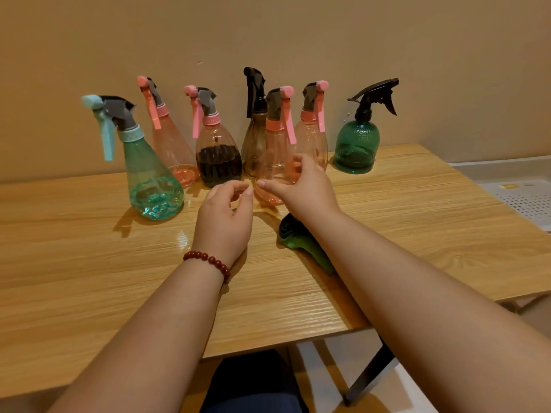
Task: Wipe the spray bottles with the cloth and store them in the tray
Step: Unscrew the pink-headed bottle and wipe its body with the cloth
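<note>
Bottles, seven of them, all upright along the far side of the desk (89,263), close to the wall (298,31). From the left we have a teal bottle (152,177) with a pale blue trigger, standing nearer than its neighbours. Behind it is a pink bottle (171,144), then a dark-liquid bottle (219,159) with a pink cap, then a tall brown bottle (253,141) with a black head. Out in front at centre stands the clear pink bottle (272,150), with another, the rear pink bottle (311,135), just behind it to the right. Far right, apart from the cluster, sits a green bottle (356,147) with a black trigger.

And here are the hands! The right hand (301,190) is up at the clear pink bottle, half open. Its thumb stretches left across the bottle's lower front and its fingers curl beside the right flank (whether it truly has a grip on the plastic, I cannot tell). The left hand (226,222) hovers just to the left above the desk, fingers loosely curled, thumb and forefinger nearly meeting, holding nothing. There is a red bead bracelet (208,260) on its wrist.

The green cloth (298,241) lies crumpled on the desk near centre, partly hidden under the right forearm (402,287). Beyond the desk's right edge, the white perforated tray (524,204) shows only a corner.
</note>
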Demonstrator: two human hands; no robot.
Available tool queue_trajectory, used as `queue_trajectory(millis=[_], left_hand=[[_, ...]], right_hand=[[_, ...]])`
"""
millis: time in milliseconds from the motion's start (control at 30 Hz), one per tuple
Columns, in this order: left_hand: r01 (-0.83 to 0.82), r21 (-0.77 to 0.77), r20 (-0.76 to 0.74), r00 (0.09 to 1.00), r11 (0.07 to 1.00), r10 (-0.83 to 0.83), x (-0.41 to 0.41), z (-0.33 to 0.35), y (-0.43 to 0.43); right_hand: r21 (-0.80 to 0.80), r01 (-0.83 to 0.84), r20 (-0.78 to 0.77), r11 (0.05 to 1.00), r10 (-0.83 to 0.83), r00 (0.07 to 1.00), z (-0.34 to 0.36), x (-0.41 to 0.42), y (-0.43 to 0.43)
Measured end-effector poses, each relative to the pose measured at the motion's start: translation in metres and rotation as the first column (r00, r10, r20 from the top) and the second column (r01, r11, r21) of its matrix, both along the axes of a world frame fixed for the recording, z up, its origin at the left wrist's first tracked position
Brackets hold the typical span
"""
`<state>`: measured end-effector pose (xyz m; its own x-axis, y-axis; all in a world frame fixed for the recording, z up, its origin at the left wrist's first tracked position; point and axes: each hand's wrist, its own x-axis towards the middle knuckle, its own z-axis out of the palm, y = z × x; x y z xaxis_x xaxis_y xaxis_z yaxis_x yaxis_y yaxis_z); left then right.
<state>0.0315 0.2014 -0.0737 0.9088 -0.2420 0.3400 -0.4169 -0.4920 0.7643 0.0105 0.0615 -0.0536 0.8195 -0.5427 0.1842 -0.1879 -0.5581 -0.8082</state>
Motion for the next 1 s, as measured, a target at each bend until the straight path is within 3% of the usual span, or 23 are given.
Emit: queue_trajectory(millis=[200, 433, 633, 833, 933, 1000], left_hand=[[-0.017, -0.046, -0.042, 0.999, 0.999, 0.015, 0.018, -0.001, 0.010], [0.060, -0.144, -0.179, 0.980, 0.988, -0.085, 0.027, 0.003, 0.011], [0.263, -0.198, -0.202, 0.932, 0.944, -0.302, 0.025, 0.005, 0.013], [0.227, -0.241, -0.235, 0.930, 0.943, -0.284, 0.022, 0.005, 0.012], [0.199, -0.214, -0.193, 0.951, 0.956, -0.241, 0.019, 0.007, 0.010], [0.220, -0.193, -0.183, 0.950, 0.956, -0.255, 0.020, 0.006, 0.011]], right_hand=[[0.000, 0.043, 0.034, 0.999, -0.043, 0.999, -0.006, 0.011, 0.003], [0.027, -0.201, 0.028, 0.979, 0.200, 0.979, -0.007, -0.013, -0.003], [0.058, -0.329, -0.016, 0.943, 0.330, 0.944, -0.005, -0.030, -0.007], [-0.131, -0.214, -0.163, 0.968, 0.192, 0.968, -0.003, -0.055, -0.009], [-0.351, -0.194, -0.346, 0.916, 0.065, 0.936, -0.009, -0.067, -0.003], [-0.443, -0.181, -0.349, 0.878, 0.017, 0.937, -0.013, -0.072, 0.004]])
